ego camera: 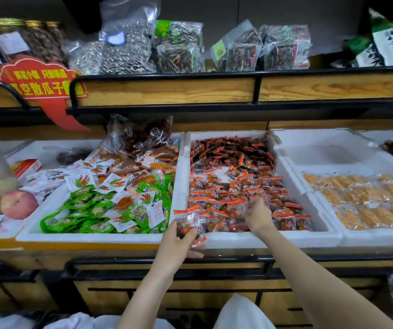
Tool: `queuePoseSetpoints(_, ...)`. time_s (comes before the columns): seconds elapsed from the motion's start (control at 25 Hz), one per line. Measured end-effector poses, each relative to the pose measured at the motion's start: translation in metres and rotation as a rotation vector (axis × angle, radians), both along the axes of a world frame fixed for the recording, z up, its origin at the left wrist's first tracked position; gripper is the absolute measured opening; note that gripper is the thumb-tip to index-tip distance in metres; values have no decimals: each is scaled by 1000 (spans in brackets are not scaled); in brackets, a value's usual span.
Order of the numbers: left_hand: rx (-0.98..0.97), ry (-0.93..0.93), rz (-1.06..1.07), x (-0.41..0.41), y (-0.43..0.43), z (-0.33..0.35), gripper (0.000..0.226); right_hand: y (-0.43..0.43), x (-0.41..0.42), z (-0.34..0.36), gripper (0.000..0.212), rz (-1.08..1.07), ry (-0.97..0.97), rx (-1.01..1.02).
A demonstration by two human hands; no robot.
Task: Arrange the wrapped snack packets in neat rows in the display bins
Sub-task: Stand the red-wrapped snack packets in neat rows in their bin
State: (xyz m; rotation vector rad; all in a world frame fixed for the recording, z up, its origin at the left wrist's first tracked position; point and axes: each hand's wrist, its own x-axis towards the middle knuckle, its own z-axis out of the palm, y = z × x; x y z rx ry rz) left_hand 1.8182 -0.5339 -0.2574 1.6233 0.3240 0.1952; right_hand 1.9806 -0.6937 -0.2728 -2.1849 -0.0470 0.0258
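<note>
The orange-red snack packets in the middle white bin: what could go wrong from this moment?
1. The left hand holds a bundle of packets over the front rim of the middle bin; if the grip loosens, some may fall outside.
2. The right hand reaches among the neat front rows and may push them crooked.
3. The loose pile at the back may slide onto the rows.
</note>
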Motion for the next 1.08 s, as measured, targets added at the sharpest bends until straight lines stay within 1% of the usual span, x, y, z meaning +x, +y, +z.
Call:
queuePoseSetpoints(0.08,-1,-7,12,-1,4,2,37,0,5,-11,45,63,-7,-117)
queuePoseSetpoints(0.12,-10,-13,25,0,5,3,38,-1,8,-13,46,87,-4,-168)
queuePoseSetpoints(0.24,-39,-30,78,8,6,1,36,-4,17,-7,42,196,65,-279)
queuePoseSetpoints(0.32,-57,-50,87,13,2,0,28,-7,20,-3,40,259,135,-311)
queuePoseSetpoints(0.36,-68,-60,85,16,0,1,23,-9,21,-3,39,283,141,-336)
queuePoseSetpoints(0.4,-74,-64,82,19,-3,1,20,-12,19,-2,38,308,111,-394)
queuePoseSetpoints(0.44,-72,-66,78,21,-5,1,20,-14,16,-3,38,322,32,-490)
queuePoseSetpoints(0.48,-63,-68,70,25,-6,-1,21,-14,13,-2,37,320,-93,-578)
queuePoseSetpoints(0.52,-56,-71,64,27,-7,-4,22,-11,7,0,35,312,-228,-588)
queuePoseSetpoints(0.56,-54,-70,65,31,-6,-7,23,-8,-2,2,31,321,-318,-480)
queuePoseSetpoints(0.6,-61,-67,66,34,-7,-9,25,-3,-14,6,28,356,-326,-303)
queuePoseSetpoints(0.68,-43,-51,41,41,-9,-13,25,9,-39,16,21,460,-163,58)
queuePoseSetpoints(0.72,4,-40,13,44,-12,-14,25,12,-49,20,14,505,-83,172)
queuePoseSetpoints(0.76,60,-34,-21,48,-15,-16,26,12,-53,21,8,532,-39,230)
queuePoseSetpoints(0.8,113,-42,-51,53,-18,-17,27,10,-53,22,9,531,-32,262)
queuePoseSetpoints(0.88,218,-73,-70,63,-19,-18,23,1,-44,27,4,427,-51,316)
queuePoseSetpoints(0.96,333,-90,-41,80,-13,-23,23,-13,-24,30,18,283,-38,305)
queuePoseSetpoints(1.08,479,-24,-32,106,-5,-28,32,-34,3,24,39,171,33,124)
